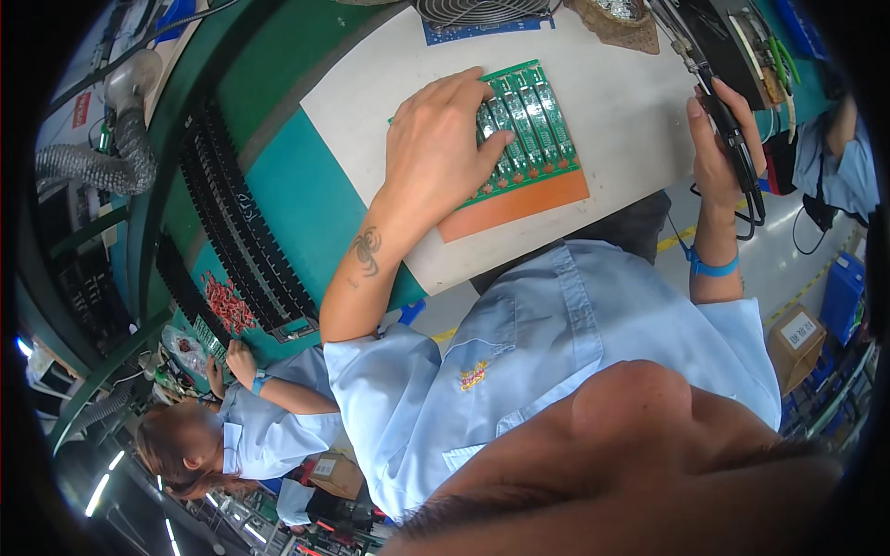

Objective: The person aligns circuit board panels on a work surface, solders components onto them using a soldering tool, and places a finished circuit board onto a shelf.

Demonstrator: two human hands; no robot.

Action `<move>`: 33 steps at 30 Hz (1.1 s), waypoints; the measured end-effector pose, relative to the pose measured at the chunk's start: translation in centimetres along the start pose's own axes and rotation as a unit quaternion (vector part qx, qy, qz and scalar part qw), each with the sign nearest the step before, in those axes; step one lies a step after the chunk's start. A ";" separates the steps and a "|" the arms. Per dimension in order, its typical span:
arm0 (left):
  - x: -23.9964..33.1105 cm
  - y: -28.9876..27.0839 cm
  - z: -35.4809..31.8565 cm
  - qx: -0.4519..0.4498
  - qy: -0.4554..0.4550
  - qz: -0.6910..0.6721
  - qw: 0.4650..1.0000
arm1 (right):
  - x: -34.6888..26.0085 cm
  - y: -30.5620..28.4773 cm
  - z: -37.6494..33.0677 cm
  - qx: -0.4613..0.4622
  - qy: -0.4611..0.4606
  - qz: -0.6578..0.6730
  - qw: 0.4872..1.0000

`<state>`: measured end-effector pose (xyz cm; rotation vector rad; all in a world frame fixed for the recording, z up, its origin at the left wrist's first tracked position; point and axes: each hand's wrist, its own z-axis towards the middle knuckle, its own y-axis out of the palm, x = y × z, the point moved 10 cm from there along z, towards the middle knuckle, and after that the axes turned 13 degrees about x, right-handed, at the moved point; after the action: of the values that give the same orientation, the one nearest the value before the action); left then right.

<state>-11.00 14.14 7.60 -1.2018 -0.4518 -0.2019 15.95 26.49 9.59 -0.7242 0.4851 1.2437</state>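
My left hand (pixel 440 139) lies over the left side of a green circuit board panel (pixel 536 120), its thumb spread away from the fingers. The board carries several long strips of silvery parts and covers part of an orange-brown sheet (pixel 519 206). Over at the right, the fingers of my right hand (pixel 718 153) wrap round the black handle of a soldering iron (pixel 726 120). The iron's metal front end points up and away, well apart from the board. A cable loops from the handle's lower end.
A pale mat (pixel 371 83) covers the bench under the board. Black slotted racks (pixel 246 222) and a red pile of small parts (pixel 227 304) lie at left, near a co-worker (pixel 269 417). A fan grille (pixel 482 11) and a brown holder (pixel 619 23) stand at the far edge.
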 end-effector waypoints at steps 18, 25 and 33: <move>0.4 -0.3 0.2 0.012 0.012 0.002 1.000 | 0.7 0.6 0.1 -0.013 0.033 -0.014 0.999; 0.2 -0.2 0.1 0.014 0.010 0.003 1.000 | 0.8 0.7 -0.2 -0.018 0.044 -0.003 0.999; 0.3 -0.3 0.1 0.018 0.016 0.005 1.000 | -0.4 1.2 -0.9 -0.093 0.028 -0.003 0.995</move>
<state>-10.88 14.15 7.99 -1.1647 -0.4194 -0.2036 14.75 25.74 9.02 -0.9205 0.4165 1.2771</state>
